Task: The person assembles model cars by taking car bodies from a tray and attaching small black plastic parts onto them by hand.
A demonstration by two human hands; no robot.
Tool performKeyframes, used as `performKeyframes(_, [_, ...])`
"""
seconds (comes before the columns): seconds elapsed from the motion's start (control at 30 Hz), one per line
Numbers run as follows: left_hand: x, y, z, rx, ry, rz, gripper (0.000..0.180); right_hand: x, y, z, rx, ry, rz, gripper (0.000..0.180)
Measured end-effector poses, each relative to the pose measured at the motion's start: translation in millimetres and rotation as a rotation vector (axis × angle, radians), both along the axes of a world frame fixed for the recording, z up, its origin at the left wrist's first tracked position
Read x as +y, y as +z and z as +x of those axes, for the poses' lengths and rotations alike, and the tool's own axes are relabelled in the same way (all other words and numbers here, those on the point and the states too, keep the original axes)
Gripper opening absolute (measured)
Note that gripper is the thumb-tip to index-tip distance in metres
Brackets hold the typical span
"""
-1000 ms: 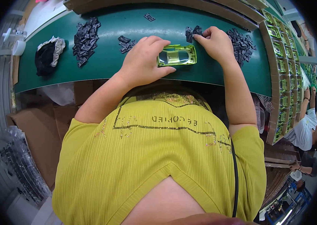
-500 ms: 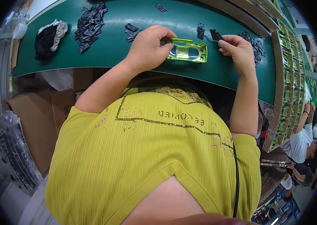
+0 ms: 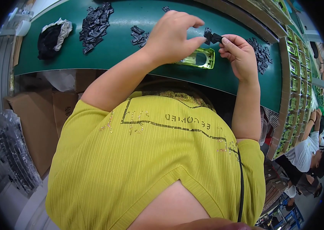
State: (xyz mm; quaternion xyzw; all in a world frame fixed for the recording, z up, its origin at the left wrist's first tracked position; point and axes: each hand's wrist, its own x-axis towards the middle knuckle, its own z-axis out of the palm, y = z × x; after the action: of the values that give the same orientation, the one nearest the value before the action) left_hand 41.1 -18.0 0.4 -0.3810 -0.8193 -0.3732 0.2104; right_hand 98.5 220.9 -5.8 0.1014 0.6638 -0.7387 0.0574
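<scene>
A bright green toy car body [image 3: 207, 59] lies on the green tabletop, partly covered by my left hand [image 3: 175, 36]. That hand is raised over the car with its thumb and fingers apart, nothing between them, its fingertips pointing at a small black plastic part [image 3: 208, 35] beyond the car. Right of the car, my right hand [image 3: 239, 53] pinches another small black plastic part [image 3: 216, 38] between thumb and forefinger. In the picture the two black parts meet or overlap; whether they touch I cannot tell.
Black plastic parts form a large pile [image 3: 96, 28] at left, a smaller pile [image 3: 139, 36] in the middle and another pile [image 3: 261, 55] at right. A black-and-white cloth bundle [image 3: 54, 38] lies far left. Boxed green car bodies [image 3: 293, 80] line the right side. Co-workers are beyond.
My left hand has let go of the green car body and moved right and up, its fingers spread. My right hand stays almost in place, still pinching its black part.
</scene>
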Motion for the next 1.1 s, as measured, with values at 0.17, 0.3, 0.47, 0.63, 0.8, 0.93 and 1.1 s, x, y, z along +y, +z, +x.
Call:
performKeyframes(0.17, [19.4, 1.8, -15.0, -0.67, -0.064, 0.003, 0.027, -8.7, -5.7, -7.9, 0.057, -0.065, -0.009, 0.018])
performKeyframes(0.3, [7.1, -12.8, -21.6, -0.327, -0.026, -0.053, 0.032, 3.5, -7.2, -2.4, 0.118, -0.172, -0.086, 0.016])
performKeyframes(0.47, [-38.1, -4.7, -0.7, -0.435, -0.073, -0.109, 0.036, -22.8, 17.0, 22.6, 0.231, -0.078, 0.226, 0.013])
performKeyframes(0.63, [-39.6, -14.0, 21.4, -0.187, -0.123, -0.165, 0.028, -67.3, 27.3, 27.6, 0.64, 0.069, 0.765, 0.008])
performKeyframes(0.8, [-36.0, -20.6, 29.9, -0.344, -0.018, -0.08, 0.02, -74.7, 9.9, 18.3, 0.695, 0.113, 0.974, 0.006])
performKeyframes(0.93, [-34.8, -22.0, 26.6, -0.408, -0.031, -0.037, 0.019, -79.9, 5.0, 16.0, 0.763, 0.096, 1.107, 0.005])
performKeyframes(1.1, [-34.8, -21.4, 24.0, -0.491, -0.034, -0.048, 0.018, -82.5, 2.1, 14.1, 0.74, 0.079, 1.098, 0.004])
